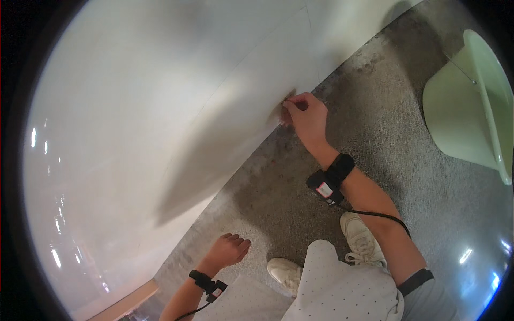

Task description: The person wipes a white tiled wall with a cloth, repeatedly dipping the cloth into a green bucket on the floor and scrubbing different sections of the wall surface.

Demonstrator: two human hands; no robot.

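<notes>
My right hand (pixel 309 114) is at the foot of a glossy white wall (pixel 132 120). Its thumb and index fingertip meet close to the surface, and the other fingers are partly hidden behind them. Whether something small is pinched there cannot be made out. Lower down and to the left, my left hand (pixel 231 249) hangs above the floor, away from the wall. Its fingers are curled, with the back of the hand towards me, and no object shows in it.
A pale green bucket (pixel 457 108) with a wire handle stands on the rough grey floor (pixel 425 192) at the right. My white shoes (pixel 363 236) are below. Black straps with small devices and cables circle both wrists. A light brown strip (pixel 124 301) lies along the wall's lower left end.
</notes>
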